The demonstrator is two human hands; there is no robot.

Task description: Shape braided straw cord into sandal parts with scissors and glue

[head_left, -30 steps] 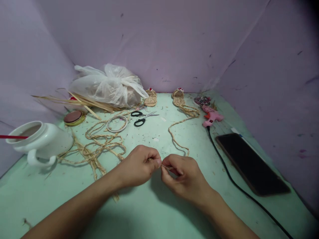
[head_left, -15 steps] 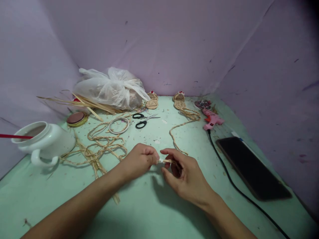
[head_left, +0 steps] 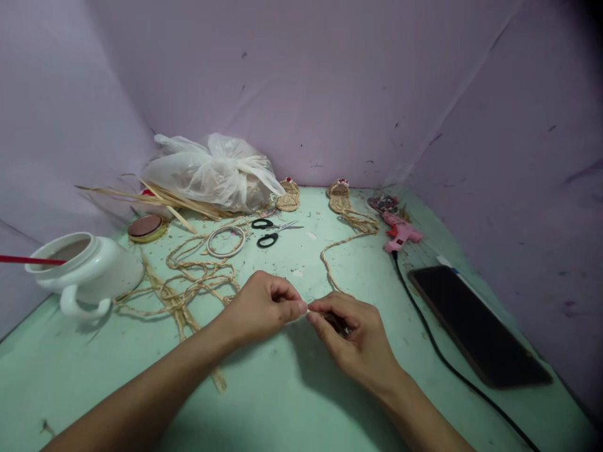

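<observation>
My left hand (head_left: 268,302) is closed in a pinch, thumb against forefinger. Its fingertips meet those of my right hand (head_left: 351,323), which is pinched too with its other fingers curled. Between them is the end of a straw strand with a small whitish tip (head_left: 307,308), almost wholly hidden by the fingers. A braided straw cord (head_left: 328,267) runs from a small woven sandal (head_left: 339,197) at the back down behind my right hand. Whether the strand is part of this cord, I cannot tell.
Left: a white pot (head_left: 110,267) with a red stick (head_left: 32,259), loose braided cord (head_left: 202,282), a tape ring (head_left: 210,243). Behind: scissors (head_left: 268,240), a plastic bag (head_left: 211,172), another sandal (head_left: 288,198). Right: a pink glue gun (head_left: 404,231), its black cable (head_left: 424,314), a phone (head_left: 475,326).
My right thumb and forefinger have closed from a loose, parted pose to a pinch at my left fingertips. The straw end, visible between the hands before, is now mostly covered.
</observation>
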